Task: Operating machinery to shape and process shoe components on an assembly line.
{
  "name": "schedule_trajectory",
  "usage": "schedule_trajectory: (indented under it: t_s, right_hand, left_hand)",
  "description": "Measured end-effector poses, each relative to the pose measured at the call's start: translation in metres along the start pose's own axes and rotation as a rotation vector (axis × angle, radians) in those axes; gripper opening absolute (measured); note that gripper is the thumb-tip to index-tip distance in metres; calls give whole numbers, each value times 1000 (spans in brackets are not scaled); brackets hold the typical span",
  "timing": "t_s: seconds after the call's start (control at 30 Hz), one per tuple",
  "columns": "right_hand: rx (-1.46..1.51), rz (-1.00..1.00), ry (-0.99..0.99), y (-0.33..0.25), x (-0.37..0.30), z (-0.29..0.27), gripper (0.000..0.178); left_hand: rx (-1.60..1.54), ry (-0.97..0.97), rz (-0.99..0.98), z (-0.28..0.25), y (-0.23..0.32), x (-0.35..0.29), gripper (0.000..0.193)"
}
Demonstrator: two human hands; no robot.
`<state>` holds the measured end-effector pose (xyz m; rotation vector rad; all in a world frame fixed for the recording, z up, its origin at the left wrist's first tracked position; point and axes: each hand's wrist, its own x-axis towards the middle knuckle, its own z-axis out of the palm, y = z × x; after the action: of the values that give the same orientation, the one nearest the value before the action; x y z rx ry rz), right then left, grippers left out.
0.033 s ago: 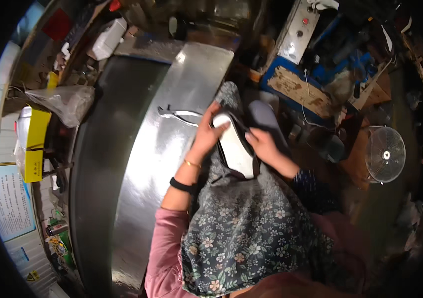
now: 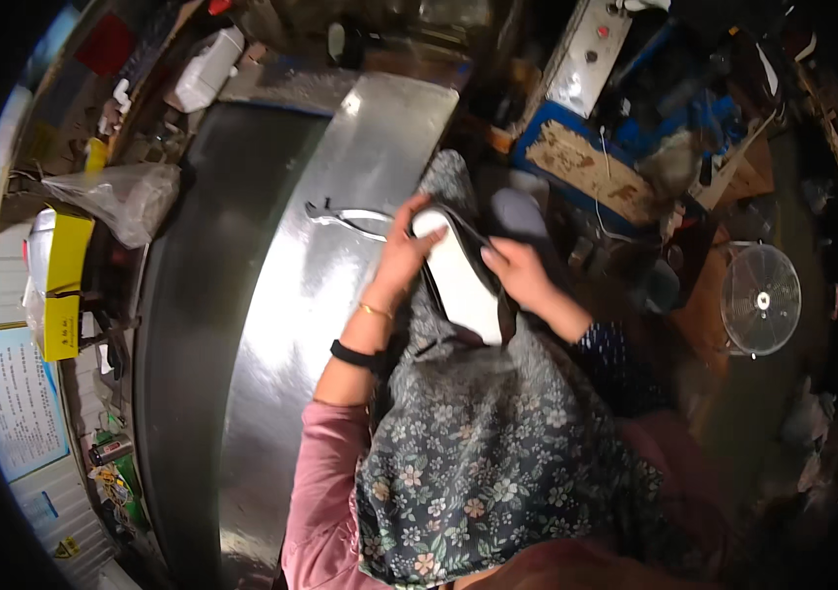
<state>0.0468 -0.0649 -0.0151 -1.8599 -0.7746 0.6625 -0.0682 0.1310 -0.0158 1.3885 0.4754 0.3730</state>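
A shoe upper in dark material (image 2: 465,225) lies in my lap, wrapped around a white shoe-shaped sole piece (image 2: 465,287) that faces up. My left hand (image 2: 405,252) is closed around its far end, the thumb pressing on the white surface. On the other side, my right hand (image 2: 527,278) pinches the dark edge and holds it stretched away from the white piece. Beneath is a floral apron (image 2: 488,452). Metal pincers (image 2: 350,218) rest on the shiny metal tabletop (image 2: 286,324), just left of my left hand.
A dark belt-like surface (image 2: 207,256) runs along the metal top's left side. Farther left are a yellow box (image 2: 63,324) and a clear plastic bag (image 2: 134,202). A rounded grey object (image 2: 517,214) sits beyond my right hand; a fan (image 2: 762,300) stands at the right.
My right hand has shifted slightly up and left, and the dark edge now stretches straighter between my hands. The whole view has shifted a little.
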Motion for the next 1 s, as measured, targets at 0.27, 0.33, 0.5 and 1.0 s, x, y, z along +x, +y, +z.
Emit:
schedule_trajectory:
  t_s: [0.27, 0.33, 0.5, 1.0]
  right_hand:
    - [-25, 485, -314, 28, 4, 34, 68]
    - [-510, 74, -290, 28, 0, 47, 58]
    - [-1058, -478, 73, 3, 17, 52, 36]
    - [60, 132, -262, -3, -16, 43, 78]
  left_hand:
    - [-208, 22, -174, 1, -7, -25, 54]
    - [-86, 67, -179, 4, -16, -20, 52]
    - [75, 101, -124, 9, -24, 1, 53]
    - [-251, 334, -423, 4, -13, -24, 63]
